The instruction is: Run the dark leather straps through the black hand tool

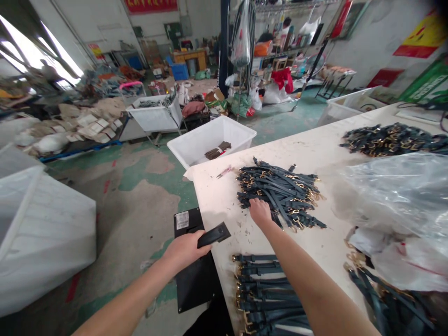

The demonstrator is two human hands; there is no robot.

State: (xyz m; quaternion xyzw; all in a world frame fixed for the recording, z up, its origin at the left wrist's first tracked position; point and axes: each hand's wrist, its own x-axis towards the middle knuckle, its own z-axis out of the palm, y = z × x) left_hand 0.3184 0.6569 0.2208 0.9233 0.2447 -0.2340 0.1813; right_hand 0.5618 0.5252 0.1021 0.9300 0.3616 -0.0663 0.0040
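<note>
My left hand (184,251) is closed round a flat black tool (213,234) at the table's near left edge. My right hand (259,211) reaches into a loose pile of dark teal straps with gold buckles (280,191) on the white table (224,196); its fingers are curled on the pile's near edge, and whether they hold a strap is hidden. A neat row of the same straps (266,294) lies side by side close to me, under my right forearm.
A clear plastic bag (395,196) covers the table's right side, with another strap pile (392,140) behind it. A white bin (213,140) stands past the table's far corner, a larger one (35,233) at left. A black plate (196,275) hangs off the table edge.
</note>
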